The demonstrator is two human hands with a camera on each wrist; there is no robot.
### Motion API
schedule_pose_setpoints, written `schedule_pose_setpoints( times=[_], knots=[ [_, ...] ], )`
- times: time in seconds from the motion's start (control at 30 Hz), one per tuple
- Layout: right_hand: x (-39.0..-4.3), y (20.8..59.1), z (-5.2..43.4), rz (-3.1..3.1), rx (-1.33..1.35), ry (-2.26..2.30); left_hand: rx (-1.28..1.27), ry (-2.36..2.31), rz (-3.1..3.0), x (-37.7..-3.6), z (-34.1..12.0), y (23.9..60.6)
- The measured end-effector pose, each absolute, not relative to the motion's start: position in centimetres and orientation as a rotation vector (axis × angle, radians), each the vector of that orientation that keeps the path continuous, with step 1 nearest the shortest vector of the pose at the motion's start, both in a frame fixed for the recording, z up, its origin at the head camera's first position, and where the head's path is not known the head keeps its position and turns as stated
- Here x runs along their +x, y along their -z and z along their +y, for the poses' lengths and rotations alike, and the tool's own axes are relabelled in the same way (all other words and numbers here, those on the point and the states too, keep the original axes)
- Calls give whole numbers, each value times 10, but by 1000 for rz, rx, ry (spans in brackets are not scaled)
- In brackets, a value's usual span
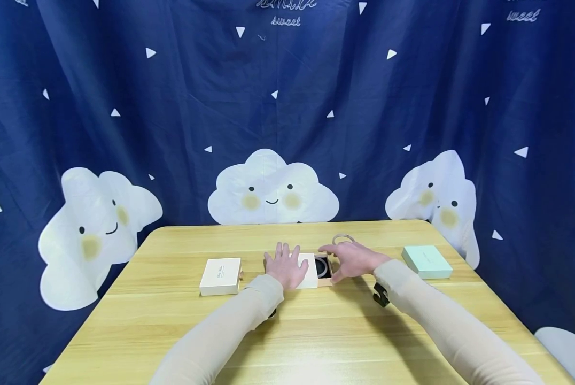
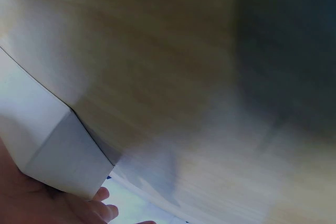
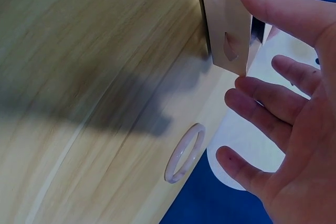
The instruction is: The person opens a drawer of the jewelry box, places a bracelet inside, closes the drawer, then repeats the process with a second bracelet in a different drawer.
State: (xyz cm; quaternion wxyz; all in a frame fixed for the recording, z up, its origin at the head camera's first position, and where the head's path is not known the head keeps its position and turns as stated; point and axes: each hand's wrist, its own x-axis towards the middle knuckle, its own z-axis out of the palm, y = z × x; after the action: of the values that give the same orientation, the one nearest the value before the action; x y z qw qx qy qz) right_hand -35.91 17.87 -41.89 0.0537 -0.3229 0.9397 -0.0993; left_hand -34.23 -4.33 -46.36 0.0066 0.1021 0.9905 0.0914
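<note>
A small white sliding box [image 1: 309, 271] lies in the middle of the wooden table [image 1: 316, 331]. Its drawer is pulled out a little to the right, and a pale bangle [image 1: 321, 266] shows in the dark inside. My left hand [image 1: 285, 266] lies flat on the box's sleeve [image 2: 58, 150] with straight fingers [image 2: 101, 209]. My right hand [image 1: 351, 259] hovers spread at the drawer end [image 3: 227, 30]; its thumb [image 3: 275, 4] is over that end's top edge, and I cannot tell whether it touches. A second pale bangle [image 1: 342, 238] [image 3: 185, 153] lies on the table just beyond the right hand.
A closed white box [image 1: 220, 276] lies to the left of the left hand. A mint-green box [image 1: 427, 262] sits near the table's right edge. A dark blue cloud-print curtain [image 1: 273, 192] hangs behind the table's far edge.
</note>
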Motion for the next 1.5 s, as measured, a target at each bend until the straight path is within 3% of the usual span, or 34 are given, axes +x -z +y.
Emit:
schedule_pose_setpoints(
  times=[1.5],
  knots=[
    [-357,420,150,2777,-993,494,316,-256,3089,-343,-43,464]
  ],
)
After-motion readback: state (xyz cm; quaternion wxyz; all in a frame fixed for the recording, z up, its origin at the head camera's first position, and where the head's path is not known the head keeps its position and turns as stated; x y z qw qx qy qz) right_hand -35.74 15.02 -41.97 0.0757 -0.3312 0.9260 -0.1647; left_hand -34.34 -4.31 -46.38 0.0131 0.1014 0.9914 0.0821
